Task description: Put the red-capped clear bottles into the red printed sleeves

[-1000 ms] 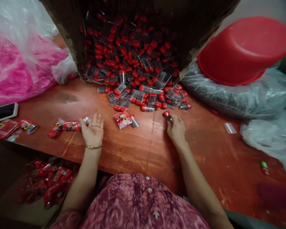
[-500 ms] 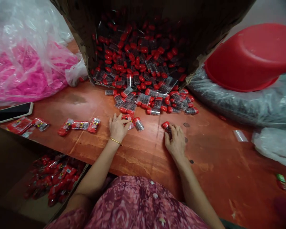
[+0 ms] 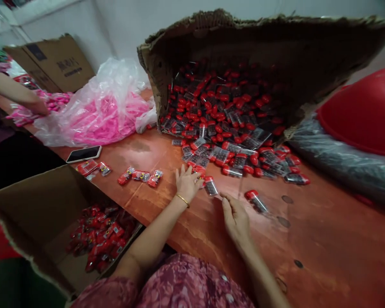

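I read the left hand (image 3: 188, 184) open on the surface (image 3: 321, 222), fingers spread beside a tube (image 3: 211, 186); the right hand (image 3: 235, 222) is open, empty. Caution: knocking the tilted carton (image 3: 227, 42) could spill more tubes (image 3: 234, 154).

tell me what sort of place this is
Probably a small packing workshop: a torn carton spilling red-capped tubes onto a workbench, a box of red packets, and a bag of pink items.
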`<state>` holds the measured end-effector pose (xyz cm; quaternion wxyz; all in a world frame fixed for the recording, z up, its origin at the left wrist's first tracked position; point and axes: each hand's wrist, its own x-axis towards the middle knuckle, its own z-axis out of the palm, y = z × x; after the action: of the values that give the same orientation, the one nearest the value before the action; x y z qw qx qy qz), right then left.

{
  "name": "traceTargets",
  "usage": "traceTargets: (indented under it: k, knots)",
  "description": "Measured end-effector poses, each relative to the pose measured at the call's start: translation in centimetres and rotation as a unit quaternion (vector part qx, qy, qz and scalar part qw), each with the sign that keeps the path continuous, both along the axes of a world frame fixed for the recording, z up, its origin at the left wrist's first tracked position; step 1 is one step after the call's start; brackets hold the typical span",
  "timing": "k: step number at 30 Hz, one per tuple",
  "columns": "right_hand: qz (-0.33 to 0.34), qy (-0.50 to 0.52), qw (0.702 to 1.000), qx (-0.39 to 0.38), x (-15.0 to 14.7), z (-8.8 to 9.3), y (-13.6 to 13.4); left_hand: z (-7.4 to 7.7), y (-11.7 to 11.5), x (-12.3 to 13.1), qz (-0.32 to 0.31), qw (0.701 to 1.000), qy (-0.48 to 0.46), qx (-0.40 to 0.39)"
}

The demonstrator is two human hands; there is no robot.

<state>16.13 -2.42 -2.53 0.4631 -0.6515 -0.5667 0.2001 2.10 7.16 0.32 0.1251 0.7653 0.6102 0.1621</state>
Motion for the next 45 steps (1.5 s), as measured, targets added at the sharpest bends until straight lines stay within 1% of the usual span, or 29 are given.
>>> traceTargets:
  k: [3,5,7,9,11,13,16,18,19,21,23,24,26,27,29,30,32,35,37,39,41,43,45]
  knots:
    - [-0.019,0.044,0.998,-0.027,0.7,-0.6,-0.2,-0.7,0.7,-0.7,0.013,1.0,0.002,-0.007]
    - [-0.028,0.076,0.996,-0.038,1.0,-0.7,-0.6,-0.7,0.8,-0.9,0.02,1.0,-0.013,0.002]
    - [-0.031,0.113,0.992,-0.041,0.8,-0.3,-0.8,-0.2,0.6,-1.0,0.024,0.999,-0.039,0.013]
    - [-0.026,0.157,0.986,-0.043,0.0,0.4,-0.6,0.8,0.0,-0.8,0.022,0.997,-0.072,0.036]
    - [-0.008,0.209,0.977,-0.043,-1.0,1.4,0.0,1.9,-0.8,-0.4,0.006,0.993,-0.105,0.06]
    - [0.022,0.266,0.963,-0.041,-1.9,2.2,0.8,2.6,-1.7,0.1,-0.016,0.988,-0.135,0.068]
    - [0.046,0.328,0.943,-0.035,-2.8,2.7,1.8,2.7,-2.9,0.9,-0.047,0.98,-0.187,0.048]
    - [0.023,0.339,0.94,-0.03,-2.9,2.5,1.9,2.2,-3.5,1.4,-0.059,0.966,-0.251,0.015]
    - [0.004,0.336,0.941,-0.027,-2.8,2.4,1.9,1.9,-3.7,1.6,-0.057,0.953,-0.298,-0.007]
    - [-0.033,0.311,0.95,-0.017,-2.3,2.0,1.5,1.5,-4.2,1.9,-0.033,0.908,-0.411,-0.072]
    - [-0.06,0.264,0.963,-0.006,-1.8,1.7,0.9,1.3,-4.7,2.2,-0.002,0.845,-0.506,-0.173]
    - [-0.069,0.238,0.969,0.0,-1.6,1.6,0.6,1.4,-4.9,2.4,0.013,0.812,-0.536,-0.233]
    - [-0.083,0.194,0.977,0.009,-1.3,1.4,0.1,1.7,-5.3,2.6,0.04,0.751,-0.563,-0.342]
    - [-0.085,0.178,0.98,0.013,-1.3,1.4,-0.1,1.8,-5.4,2.6,0.055,0.725,-0.572,-0.379]
    - [-0.077,0.155,0.985,0.018,-1.3,1.2,-0.4,2.0,-5.6,2.7,0.084,0.683,-0.589,-0.422]
    - [-0.068,0.151,0.986,0.017,-1.4,1.1,-0.5,2.1,-5.6,2.7,0.094,0.668,-0.598,-0.432]
    - [-0.049,0.153,0.987,0.009,-1.6,0.9,-0.7,2.0,-5.7,2.8,0.11,0.651,-0.612,-0.436]
    - [-0.041,0.164,0.986,-0.008,-2.0,0.8,-0.9,1.9,-5.8,3.1,0.127,0.65,-0.618,-0.423]
    - [-0.036,0.144,0.989,-0.019,-1.6,0.9,-1.0,1.8,-5.8,3.3,0.133,0.65,-0.619,-0.42]
    - [-0.036,0.068,0.997,-0.021,-0.2,1.2,-1.0,1.8,-5.7,3.5,0.143,0.648,-0.618,-0.421]
    - [-0.062,-0.062,0.996,-0.017,2.2,1.3,-1.0,1.9,-5.4,3.4,0.154,0.647,-0.618,-0.419]
    - [-0.118,-0.195,0.973,-0.035,5.1,0.9,-1.0,2.0,-5.1,3.3,0.16,0.646,-0.618,-0.419]
    - [-0.15,-0.275,0.946,-0.084,7.7,0.1,-1.0,2.2,-4.9,3.2,0.155,0.642,-0.619,-0.426]
